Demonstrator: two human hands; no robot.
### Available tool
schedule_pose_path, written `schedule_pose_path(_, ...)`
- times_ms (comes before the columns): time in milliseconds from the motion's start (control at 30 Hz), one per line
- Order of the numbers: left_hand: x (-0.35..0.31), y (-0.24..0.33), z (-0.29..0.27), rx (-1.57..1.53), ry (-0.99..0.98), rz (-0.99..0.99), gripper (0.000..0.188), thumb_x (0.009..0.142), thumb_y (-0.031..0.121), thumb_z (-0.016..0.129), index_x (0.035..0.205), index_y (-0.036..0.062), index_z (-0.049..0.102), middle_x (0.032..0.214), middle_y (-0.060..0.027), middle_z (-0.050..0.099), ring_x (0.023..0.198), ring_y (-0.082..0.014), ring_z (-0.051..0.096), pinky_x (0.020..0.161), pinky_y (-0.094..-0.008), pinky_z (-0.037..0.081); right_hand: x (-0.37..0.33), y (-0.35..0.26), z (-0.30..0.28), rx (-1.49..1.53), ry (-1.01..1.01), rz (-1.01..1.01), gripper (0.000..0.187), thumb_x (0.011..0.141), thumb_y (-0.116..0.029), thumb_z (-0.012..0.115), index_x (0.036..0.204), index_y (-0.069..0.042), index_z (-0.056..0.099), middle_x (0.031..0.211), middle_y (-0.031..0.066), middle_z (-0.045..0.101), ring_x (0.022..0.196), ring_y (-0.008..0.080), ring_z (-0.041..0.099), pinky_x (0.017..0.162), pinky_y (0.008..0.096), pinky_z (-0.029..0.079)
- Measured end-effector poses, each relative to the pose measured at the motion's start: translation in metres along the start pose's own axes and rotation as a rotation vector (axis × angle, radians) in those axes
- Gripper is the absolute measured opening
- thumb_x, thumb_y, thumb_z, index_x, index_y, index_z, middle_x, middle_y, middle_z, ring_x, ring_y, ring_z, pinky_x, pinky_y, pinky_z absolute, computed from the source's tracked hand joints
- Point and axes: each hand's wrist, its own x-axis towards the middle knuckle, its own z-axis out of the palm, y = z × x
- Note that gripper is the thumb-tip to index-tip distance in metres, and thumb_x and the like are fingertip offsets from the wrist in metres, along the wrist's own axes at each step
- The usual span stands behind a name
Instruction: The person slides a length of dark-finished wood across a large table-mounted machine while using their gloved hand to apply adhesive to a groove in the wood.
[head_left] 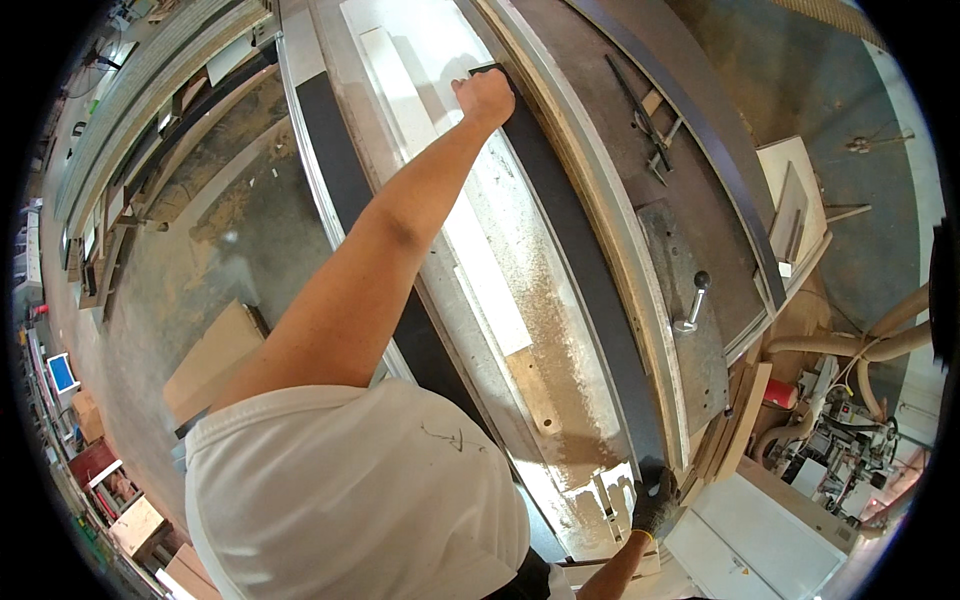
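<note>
A long, narrow dark board strip (575, 220) lies lengthwise along a light wooden edge on the machine bed. My left hand (487, 97), bare, is closed around its far end, the arm stretched out across the bed. At the near end, my right hand (655, 500) wears a dark glove with a yellow band at the wrist. Its fingers are bent against the strip's end, partly lost in shadow. Left of the strip, a white strip (455, 230) lies on the dusty metal bed (560, 375).
Another dark band (335, 150) runs along the bed's left side. To the right, a brown table (600, 120) carries a black rod (630, 95) and a ball-topped lever (693, 300). Boards (215, 360) lean at the floor's left. A white cabinet (750, 540) stands lower right.
</note>
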Motion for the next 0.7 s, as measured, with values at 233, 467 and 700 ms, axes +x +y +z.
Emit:
schedule_pose_path(233,0.000,0.001,-0.001,-0.022,-0.016,0.008,0.032,0.088,0.039,0.074,0.102,0.0096,0.076,0.110,-0.0158,0.075,0.108,-0.0323,0.071,0.101,-0.0485,0.047,-0.002,0.005,0.008,-0.008,0.037,-0.057,0.078,0.059,-0.019,0.091,0.132,-0.007,0.064,0.130,0.0140,0.067,0.118,0.0362,0.062,0.101,0.0486,0.046)
schedule_pose_path(467,0.000,0.000,0.001,-0.018,0.002,0.000,0.031,0.088,0.038,0.074,0.101,0.0095,0.076,0.109,-0.0163,0.075,0.106,-0.0322,0.071,0.102,-0.0486,0.047,-0.001,0.008,0.015,-0.046,0.015,-0.042,0.079,0.061,-0.024,0.090,0.133,-0.006,0.062,0.134,0.0153,0.064,0.121,0.0384,0.059,0.102,0.0488,0.046)
schedule_pose_path(700,-0.002,0.002,-0.002,-0.006,-0.002,0.004,0.031,0.088,0.038,0.074,0.101,0.0094,0.076,0.110,-0.0165,0.075,0.106,-0.0327,0.072,0.102,-0.0485,0.047,0.001,0.013,0.019,-0.032,0.023,-0.078,0.079,0.059,-0.022,0.090,0.131,-0.007,0.063,0.132,0.0145,0.065,0.121,0.0376,0.059,0.101,0.0488,0.047)
